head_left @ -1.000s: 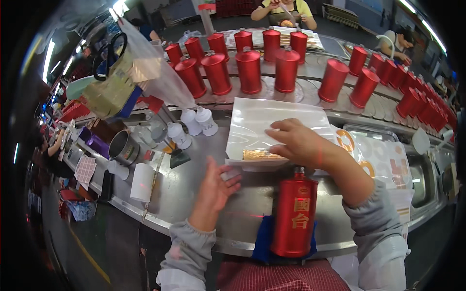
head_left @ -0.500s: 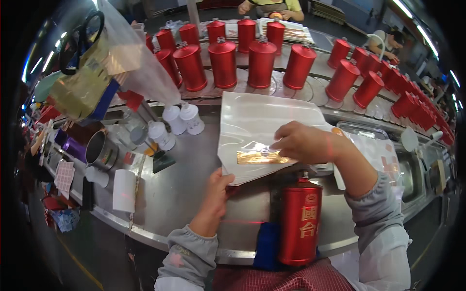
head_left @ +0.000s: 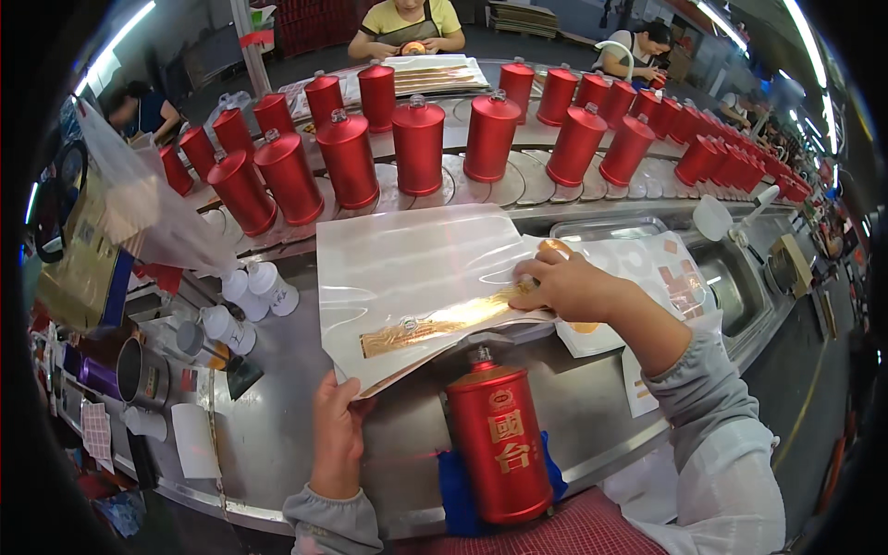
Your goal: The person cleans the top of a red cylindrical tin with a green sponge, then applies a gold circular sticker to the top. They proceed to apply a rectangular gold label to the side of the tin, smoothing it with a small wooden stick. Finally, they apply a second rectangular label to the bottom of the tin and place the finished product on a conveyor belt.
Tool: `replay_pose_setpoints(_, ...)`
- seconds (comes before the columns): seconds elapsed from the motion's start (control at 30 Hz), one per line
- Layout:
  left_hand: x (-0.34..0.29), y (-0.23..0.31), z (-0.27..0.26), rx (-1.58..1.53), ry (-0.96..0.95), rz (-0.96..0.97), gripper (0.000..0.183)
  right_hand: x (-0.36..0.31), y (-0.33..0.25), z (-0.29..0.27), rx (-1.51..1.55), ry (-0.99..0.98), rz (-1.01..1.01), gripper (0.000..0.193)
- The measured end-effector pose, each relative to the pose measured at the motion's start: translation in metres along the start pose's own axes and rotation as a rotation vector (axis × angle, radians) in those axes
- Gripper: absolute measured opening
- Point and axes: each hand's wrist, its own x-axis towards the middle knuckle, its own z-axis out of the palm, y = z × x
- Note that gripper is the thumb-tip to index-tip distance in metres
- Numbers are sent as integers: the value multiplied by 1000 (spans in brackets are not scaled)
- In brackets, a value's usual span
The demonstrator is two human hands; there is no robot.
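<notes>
Head view, left hand: the left hand (head_left: 338, 430) is closed in a pinch on the near left corner of the glossy white backing sheet (head_left: 416, 268), thumb on top, holding it down on the brushed steel worktop (head_left: 268, 416).
Head view, right hand: the right hand (head_left: 573, 287) is curled, fingertips pressed on the right end of the long gold foil label strip (head_left: 439, 324); whether it grips the strip or only presses it I cannot tell.
Head view, label: the strip lies slantwise across the lower part of the sheet, its left end nearer the person, apparently flat against the sheet.
Head view, bottle: a red cylindrical ceramic bottle with a gold emblem (head_left: 499, 444) stands upright just in front of the person's body, touching a blue cloth (head_left: 458, 490), its cap just beneath the near edge of the sheet.
Head view, surroundings: a row of red cylindrical bottles (head_left: 418, 143) stands on the curved conveyor beyond the sheet; small white caps (head_left: 250, 296) lie to the left; a second label sheet (head_left: 647, 277) sits under the right forearm; other people work across the line.
Doing it well: judging from the grip, lifting the strip goes best at a low, even angle from the right end, with the left hand keeping the sheet pinned so it does not rise, and the foil kept from creasing or folding onto itself.
</notes>
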Motion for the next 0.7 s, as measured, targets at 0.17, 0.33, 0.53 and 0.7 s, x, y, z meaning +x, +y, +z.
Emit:
replay_pose_setpoints(0.17,-3,1,3,16,27,12,33,6,13,0,-77,97,129,34)
replay_pose_setpoints(0.33,-1,0,5,20,12,18,33,11,61,18,-44,216,363,31)
replay_pose_setpoints(0.53,-1,-3,5,11,40,45,30,36,97,37,615,176,460,54)
replay_pose_setpoints(0.7,6,-9,0,42,13,45,28,30,109,50,804,375,246,30)
